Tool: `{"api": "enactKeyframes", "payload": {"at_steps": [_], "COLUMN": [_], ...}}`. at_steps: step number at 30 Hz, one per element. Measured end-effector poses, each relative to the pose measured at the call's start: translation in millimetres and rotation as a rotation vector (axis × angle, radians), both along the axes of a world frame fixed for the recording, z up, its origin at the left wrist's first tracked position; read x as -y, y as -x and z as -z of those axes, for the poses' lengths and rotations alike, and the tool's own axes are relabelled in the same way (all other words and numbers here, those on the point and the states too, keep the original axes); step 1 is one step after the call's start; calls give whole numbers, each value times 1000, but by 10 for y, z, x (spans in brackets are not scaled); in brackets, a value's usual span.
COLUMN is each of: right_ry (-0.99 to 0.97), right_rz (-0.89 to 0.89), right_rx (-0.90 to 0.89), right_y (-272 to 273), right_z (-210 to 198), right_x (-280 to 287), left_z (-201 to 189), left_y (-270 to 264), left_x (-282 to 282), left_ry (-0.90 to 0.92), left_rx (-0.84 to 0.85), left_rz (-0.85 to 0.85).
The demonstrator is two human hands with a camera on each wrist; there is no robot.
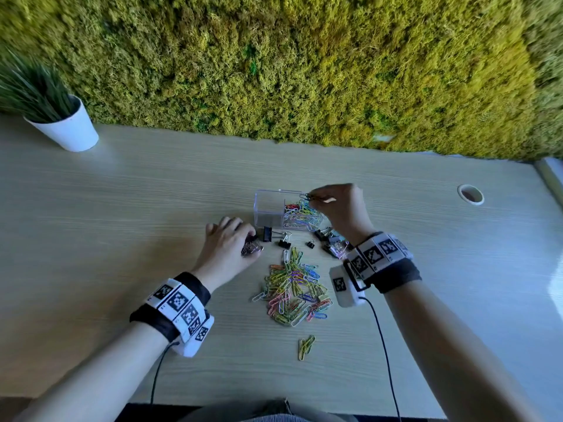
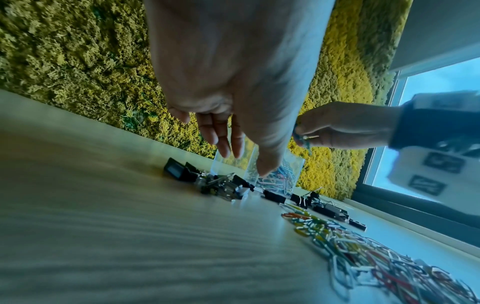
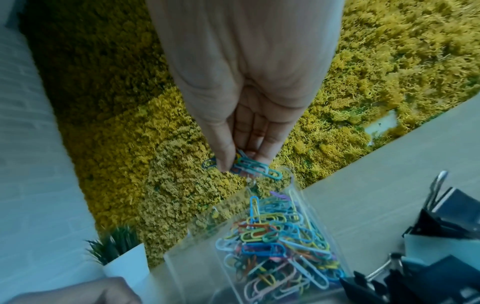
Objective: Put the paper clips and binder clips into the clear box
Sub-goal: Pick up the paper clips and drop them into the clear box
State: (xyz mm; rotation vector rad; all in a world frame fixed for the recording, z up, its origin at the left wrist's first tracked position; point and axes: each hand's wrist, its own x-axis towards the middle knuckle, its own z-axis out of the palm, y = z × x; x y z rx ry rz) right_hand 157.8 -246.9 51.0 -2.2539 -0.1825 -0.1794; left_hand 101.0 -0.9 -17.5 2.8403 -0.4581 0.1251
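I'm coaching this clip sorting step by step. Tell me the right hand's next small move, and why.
Probably release: the right hand pinches a bunch of coloured paper clips above the clear plastic box, directly over the clips already piled inside, so parting the fingers should drop them in.

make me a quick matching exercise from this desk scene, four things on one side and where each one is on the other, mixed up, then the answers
Things
1. right hand
2. left hand
3. big pile of paper clips
4. potted plant

Places
A. far left corner of the desk, by the moss wall
B. over the clear box, pinching paper clips
C. on the desk left of the box, on some binder clips
D. loose on the desk, nearer the person than the box

Pairs: 1-B, 2-C, 3-D, 4-A
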Motion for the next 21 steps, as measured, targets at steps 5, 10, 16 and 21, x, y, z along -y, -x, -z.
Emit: {"api": "enactKeyframes", "payload": {"at_steps": [5,10,16,21], "right_ry": [66,73,481,549], "right_rz": [-24,-53,-210,-158], "right_rx": [33,141,103,113], "right_y": [-136,-60,124,160], "right_z": [135,236,239,299], "right_x": [-98,-34,-65,-28], "left_z": [23,33,5,-31], "left_y": [57,81,82,98], "left_x": [50,23,88,103], "left_ry": [14,21,40,54], "left_rx": [53,50,36,43], "left_rz": [11,12,46,62]}}
